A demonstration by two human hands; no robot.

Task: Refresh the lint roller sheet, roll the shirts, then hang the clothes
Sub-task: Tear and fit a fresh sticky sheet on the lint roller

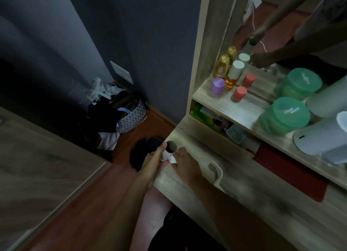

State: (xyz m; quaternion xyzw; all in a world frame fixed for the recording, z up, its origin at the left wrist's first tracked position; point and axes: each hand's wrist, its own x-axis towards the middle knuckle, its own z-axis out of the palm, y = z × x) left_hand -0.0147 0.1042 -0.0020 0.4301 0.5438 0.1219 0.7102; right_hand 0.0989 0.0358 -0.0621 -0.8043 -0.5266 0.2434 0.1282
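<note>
A white lint roller roll (168,150) with a hollow dark core sits at the left corner of the wooden desk (244,194). My left hand (153,161) holds the roll from the left, thumb near its open end. My right hand (183,161) pinches a peeled white sheet edge (172,159) at the roll's lower side. The white lint roller handle (216,172) lies apart on the desk, to the right of my right hand. No shirts on hangers are in view.
A black round bin (142,153) stands on the floor just left of the desk corner. A patterned bag with dark clothes (120,113) sits against the wall. Bottles (228,72), green tubs (283,115) and a mirror (281,34) fill the shelf.
</note>
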